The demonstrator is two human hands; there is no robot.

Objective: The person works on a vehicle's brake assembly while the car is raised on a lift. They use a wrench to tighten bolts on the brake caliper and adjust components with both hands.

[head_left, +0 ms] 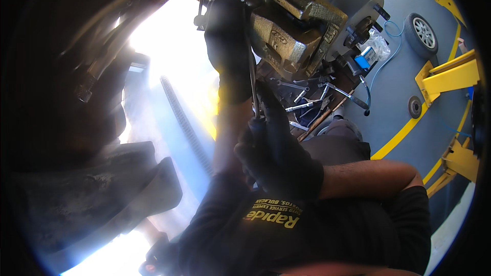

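Observation:
A gold-coloured brake caliper [286, 38] hangs at the top centre, beside a grey brake disc [353, 0] with studs at its hub. My left hand [227, 41], in a black glove, reaches up against the caliper's left side. It looks closed around that edge, though its fingertips are hidden. Lower down, my gloved right hand [279, 148] grips the dark handle of a screwdriver [253, 84]. The thin metal shaft points upward between my left hand and the caliper. Where its tip rests I cannot make out.
Below the caliper, several wrenches and sockets [302, 106] lie on a dark surface, near a blue box [364, 59] and a clear plastic bag [378, 46]. To the right are a wheel [423, 36], a round metal part [415, 106] and a yellow lift arm [450, 79]. Dark vehicle parts [92, 194] crowd the left.

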